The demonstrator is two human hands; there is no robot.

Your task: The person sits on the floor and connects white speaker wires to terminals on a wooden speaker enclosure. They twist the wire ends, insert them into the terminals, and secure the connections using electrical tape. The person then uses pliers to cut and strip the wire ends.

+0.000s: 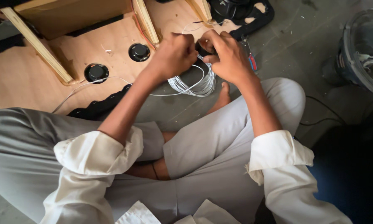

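Sitting cross-legged on the grey floor [302, 45], the person works with both hands raised in front of the knees. The left hand [174, 56] is clenched into a fist, its grip closed on strands of thin white wire [182, 85] that run out from under its fingers. The right hand [226, 56] is curled around a small black part [203, 49], which sits pinched between its thumb and fingers, touching the left hand's knuckles. What kind of part it is cannot be told, as the hands cover most of it.

Below both hands hangs a loose coil of the white wire [199, 85], looped several times and dangling just above a bare foot [223, 97]. One strand [87, 86] leads off to the left, across a plywood panel [20, 79] lying on the floor.

Two round black speaker units [96, 72] [139, 52] are set into the panel, near each other and just left of the left hand. Pale wooden battens [37, 43] stand along the panel's far side. A red-handled tool [251, 61] lies on the floor just beside the right hand. A clear plastic bucket [362, 49] stands well apart at the right edge. The rolled white sleeves [97, 153] sit at the forearms, over grey trousers [211, 145].
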